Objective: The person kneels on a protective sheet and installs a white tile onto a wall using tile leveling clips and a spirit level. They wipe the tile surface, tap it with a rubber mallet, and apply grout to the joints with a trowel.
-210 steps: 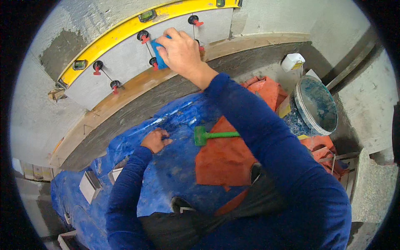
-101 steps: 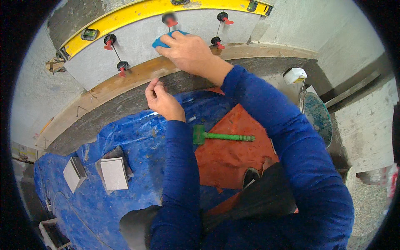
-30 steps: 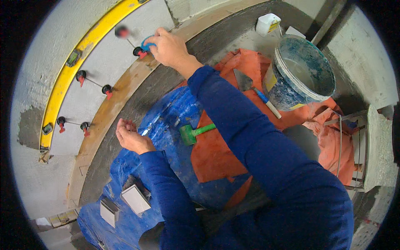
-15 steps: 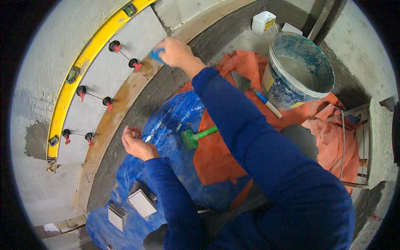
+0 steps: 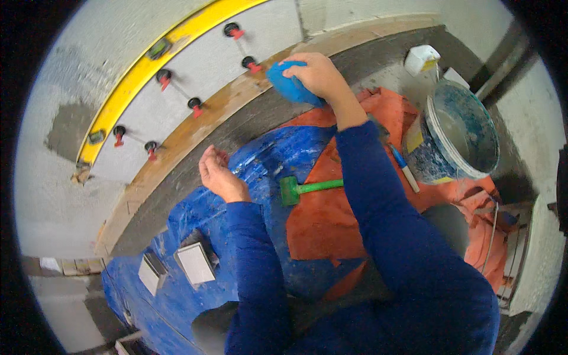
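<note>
My right hand (image 5: pixel 315 78) is closed on a blue sponge or cloth (image 5: pixel 284 83), raised just right of the closest black-and-red fitting (image 5: pixel 251 64), over the wooden strip (image 5: pixel 165 136). Several such fittings with thin rods sit on a pale panel (image 5: pixel 213 71) against the wall, below a long yellow spirit level (image 5: pixel 121 97). Lower left, my left hand (image 5: pixel 220 173) hovers near the dark band below the strip, fingers curled; whatever they hold, if anything, is hidden.
A green mallet (image 5: pixel 290 190) lies on blue (image 5: pixel 142 313) and orange sheets (image 5: pixel 319 231). Pale tiles (image 5: pixel 195 263) sit lower left. At the right stand a stained bucket (image 5: pixel 449 142) with a blue-handled tool (image 5: pixel 405 168) beside it, a white container (image 5: pixel 421 59) and a metal-framed object (image 5: pixel 526 260).
The view has shifted since half a second ago. My right hand has moved down from beside the fittings, showing more of the blue item. My left hand stays curled below the strip.
</note>
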A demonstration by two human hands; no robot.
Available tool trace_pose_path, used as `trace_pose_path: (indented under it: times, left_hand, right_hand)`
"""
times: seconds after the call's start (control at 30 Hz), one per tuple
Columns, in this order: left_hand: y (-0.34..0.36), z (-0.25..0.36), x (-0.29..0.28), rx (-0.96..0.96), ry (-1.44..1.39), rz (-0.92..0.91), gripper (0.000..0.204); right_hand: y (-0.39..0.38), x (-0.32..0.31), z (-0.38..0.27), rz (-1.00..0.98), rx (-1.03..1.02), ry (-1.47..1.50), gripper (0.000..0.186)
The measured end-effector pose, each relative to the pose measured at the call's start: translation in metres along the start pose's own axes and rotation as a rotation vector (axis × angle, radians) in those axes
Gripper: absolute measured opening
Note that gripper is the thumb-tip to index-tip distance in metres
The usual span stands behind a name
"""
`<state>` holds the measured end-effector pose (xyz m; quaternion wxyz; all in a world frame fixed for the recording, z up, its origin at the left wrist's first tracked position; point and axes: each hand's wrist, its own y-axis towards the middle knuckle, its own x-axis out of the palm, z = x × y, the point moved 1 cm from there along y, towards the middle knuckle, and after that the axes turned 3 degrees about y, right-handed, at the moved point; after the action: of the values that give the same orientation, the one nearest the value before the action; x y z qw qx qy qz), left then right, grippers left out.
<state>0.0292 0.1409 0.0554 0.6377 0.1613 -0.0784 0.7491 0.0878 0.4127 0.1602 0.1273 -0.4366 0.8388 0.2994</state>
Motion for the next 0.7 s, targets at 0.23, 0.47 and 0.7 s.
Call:
trace_pose_path:
  times: [0.23,0.47,0.7]
  left_hand:
    - [0.004,-0.004,0.000,-0.038,-0.076,0.023,0.022]
    - [0.005,0.006,-0.013,-0.050,-0.110,0.046,0.020]
    - [0.012,0.010,-0.017,0.036,0.012,0.055,0.020]
  right_hand:
    - [0.020,0.084,-0.109,0.482,-0.555,0.043,0.032]
    - [-0.003,0.123,-0.064,-0.213,-0.054,-0.489,0.029]
    - [-0.036,0.124,-0.073,0.219,-0.209,-0.268,0.031]
